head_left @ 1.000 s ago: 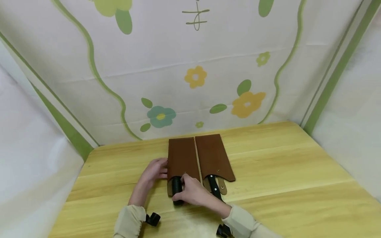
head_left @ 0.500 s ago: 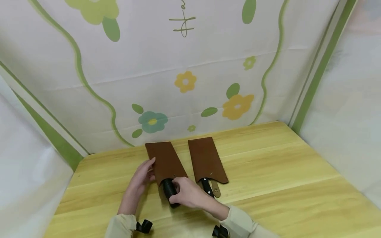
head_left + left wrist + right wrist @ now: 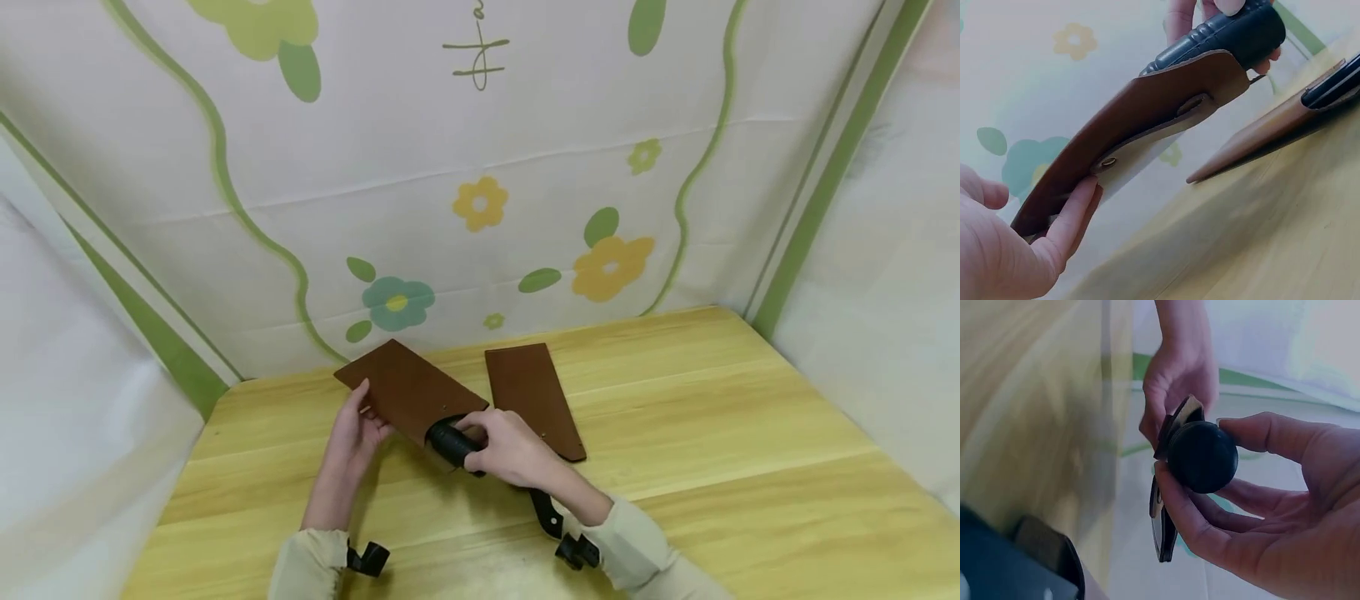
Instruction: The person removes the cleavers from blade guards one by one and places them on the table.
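A brown leather knife sheath [image 3: 412, 387] is lifted and tilted above the table, with a thick, round black knife handle [image 3: 453, 443] sticking out of its open end. My right hand [image 3: 513, 450] grips that handle, thumb and fingers around it; its butt end [image 3: 1202, 456] faces the right wrist camera. The left hand [image 3: 356, 437] holds the sheath near its far left edge, fingers under it. On the underside, a strap with a metal snap [image 3: 1109, 162] shows in the left wrist view. The blade is mostly hidden inside the sheath.
A second brown sheath [image 3: 531, 392] lies on the wooden table [image 3: 712, 433] to the right. Its knife's riveted black handle [image 3: 547, 512] points toward me, partly behind my right arm. A white flowered cloth [image 3: 420, 150] stands along the table's back edge.
The left sheath has risen from flat on the table and swung its far end leftward, away from the second sheath. My left hand has moved from its side to holding it from below.
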Tool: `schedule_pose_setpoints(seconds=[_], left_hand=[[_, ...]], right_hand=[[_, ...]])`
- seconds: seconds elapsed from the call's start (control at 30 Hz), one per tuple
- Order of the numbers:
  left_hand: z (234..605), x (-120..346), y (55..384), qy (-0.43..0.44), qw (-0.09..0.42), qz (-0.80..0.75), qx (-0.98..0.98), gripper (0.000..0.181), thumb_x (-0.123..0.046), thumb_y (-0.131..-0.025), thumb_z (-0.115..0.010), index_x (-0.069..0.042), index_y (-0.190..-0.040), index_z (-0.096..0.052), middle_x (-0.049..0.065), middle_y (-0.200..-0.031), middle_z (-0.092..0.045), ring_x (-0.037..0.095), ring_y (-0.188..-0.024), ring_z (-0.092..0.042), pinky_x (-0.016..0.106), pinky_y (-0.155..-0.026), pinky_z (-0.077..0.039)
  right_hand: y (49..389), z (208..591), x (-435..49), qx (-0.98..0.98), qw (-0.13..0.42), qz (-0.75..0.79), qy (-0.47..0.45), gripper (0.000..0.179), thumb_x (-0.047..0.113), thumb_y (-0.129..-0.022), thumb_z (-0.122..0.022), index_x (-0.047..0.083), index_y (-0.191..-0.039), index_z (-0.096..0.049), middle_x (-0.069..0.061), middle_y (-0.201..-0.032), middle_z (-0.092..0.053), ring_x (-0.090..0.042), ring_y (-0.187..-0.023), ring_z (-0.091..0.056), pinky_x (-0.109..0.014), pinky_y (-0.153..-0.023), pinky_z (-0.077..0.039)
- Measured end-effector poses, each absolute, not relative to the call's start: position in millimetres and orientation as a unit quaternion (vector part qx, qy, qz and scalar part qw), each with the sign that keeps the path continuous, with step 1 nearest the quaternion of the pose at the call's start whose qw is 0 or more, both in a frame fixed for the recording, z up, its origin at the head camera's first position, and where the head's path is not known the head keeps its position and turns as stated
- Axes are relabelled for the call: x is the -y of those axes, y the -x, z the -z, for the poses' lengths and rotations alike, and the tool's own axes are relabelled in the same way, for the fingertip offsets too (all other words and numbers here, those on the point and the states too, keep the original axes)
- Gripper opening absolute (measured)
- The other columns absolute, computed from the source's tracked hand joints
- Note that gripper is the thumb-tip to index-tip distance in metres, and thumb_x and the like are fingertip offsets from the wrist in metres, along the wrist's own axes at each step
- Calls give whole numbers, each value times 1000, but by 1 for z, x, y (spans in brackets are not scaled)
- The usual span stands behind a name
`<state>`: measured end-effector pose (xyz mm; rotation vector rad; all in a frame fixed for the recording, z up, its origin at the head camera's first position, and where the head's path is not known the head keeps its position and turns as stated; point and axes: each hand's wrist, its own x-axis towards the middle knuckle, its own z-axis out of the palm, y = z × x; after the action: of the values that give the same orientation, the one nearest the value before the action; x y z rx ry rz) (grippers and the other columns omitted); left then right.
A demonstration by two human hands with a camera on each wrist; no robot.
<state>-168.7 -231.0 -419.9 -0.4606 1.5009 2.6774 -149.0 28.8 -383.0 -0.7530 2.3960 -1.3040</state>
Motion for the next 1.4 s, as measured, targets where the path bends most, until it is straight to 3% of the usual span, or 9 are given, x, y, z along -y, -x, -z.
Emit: schedule_pose_setpoints(seconds=[0.3, 0.57, 1.03, 1.27, 1.4], left_hand=[[417, 229, 171, 151, 11, -877, -456, 17, -25, -114, -39, -9, -119, -41, 3, -94, -62, 15, -88, -66, 29, -85, -57], [412, 226, 169, 142, 2, -887, -440, 15, -21, -114, -39, -8, -121, -41, 3, -95, -63, 14, -89, -67, 29, -87, -56], [403, 226, 165, 128, -33, -932, -337, 14, -12, -108, -41, -5, -99, -51, 10, -87, -60, 23, -83, -65, 37, -82, -59], [399, 223, 163, 123, -58, -952, -273, 14, -11, -107, -39, -6, -114, -50, 13, -94, -63, 27, -83, -66, 40, -77, -61], [396, 221, 162, 126, -71, -957, -252, 14, -11, -107, -39, -5, -116, -48, 13, -97, -61, 27, -81, -64, 40, -73, -61]], right_hand=[[161, 380, -43, -838, 134, 456, 268, 39, 1, -86, -72, 0, -125, -70, -6, -98, -71, -17, -86, -65, -31, -70, -55], [170, 379, -51, -829, 128, 489, 240, 36, 3, -87, -73, 3, -122, -72, -7, -102, -70, -19, -89, -67, -31, -71, -56], [181, 381, -54, -801, 62, 580, 131, 30, 5, -87, -78, 0, -116, -72, -13, -110, -71, -26, -96, -69, -36, -80, -58], [187, 387, -49, -704, 91, 702, 49, 34, -2, -92, -72, -9, -125, -64, -20, -114, -65, -24, -98, -68, -44, -93, -57], [191, 391, -48, -641, 116, 759, 25, 36, -3, -97, -66, -11, -131, -57, -22, -118, -59, -23, -97, -68, -40, -91, -59]])
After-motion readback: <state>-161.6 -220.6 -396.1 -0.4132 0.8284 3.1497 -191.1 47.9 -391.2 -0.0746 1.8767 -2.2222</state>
